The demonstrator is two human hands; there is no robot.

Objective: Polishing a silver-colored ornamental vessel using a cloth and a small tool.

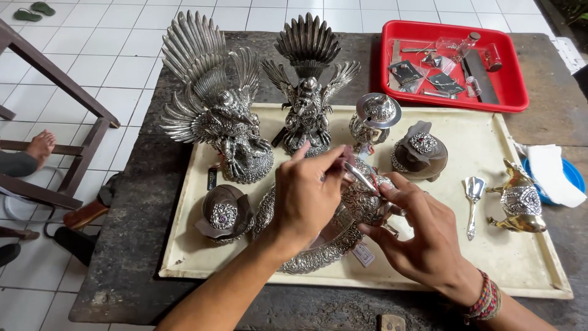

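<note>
Over cream tray, right hand grips silver vessel; left hand pinches cloth.

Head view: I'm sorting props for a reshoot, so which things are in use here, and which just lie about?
In use: left hand, right hand, silver pot, pink cloth, oval dish.

Lying about: bird statues, lidded jar, spoon, gold elephant, red tray.
</note>
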